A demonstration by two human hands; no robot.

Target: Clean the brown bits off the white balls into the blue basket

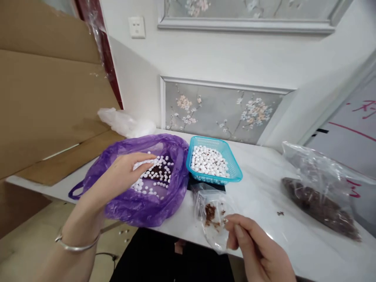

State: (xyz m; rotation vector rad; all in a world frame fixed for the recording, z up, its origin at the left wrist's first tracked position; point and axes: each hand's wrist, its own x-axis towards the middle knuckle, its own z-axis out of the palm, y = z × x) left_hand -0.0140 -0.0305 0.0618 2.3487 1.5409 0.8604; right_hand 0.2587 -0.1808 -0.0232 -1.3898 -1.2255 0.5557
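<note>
My left hand [123, 174] reaches into an open purple plastic bag [141, 203] full of small white beads [155, 178]. Its fingers are bunched together over the beads; whether they hold any I cannot make out. My right hand [255, 246] pinches the edge of a small clear plastic pouch [213, 221] with a little brown crumbly material inside, near the table's front edge. A turquoise plastic basket [235, 172] filled with white beads stands just right of the purple bag.
A large clear bag of dark brown material [320, 203] lies at the right of the white table [264, 188]. A crumpled clear bag [123, 121] and cardboard sheets [47, 102] stand at the back left. A dark object [205, 186] sits under the basket. A few beads lie on the floor [125, 233].
</note>
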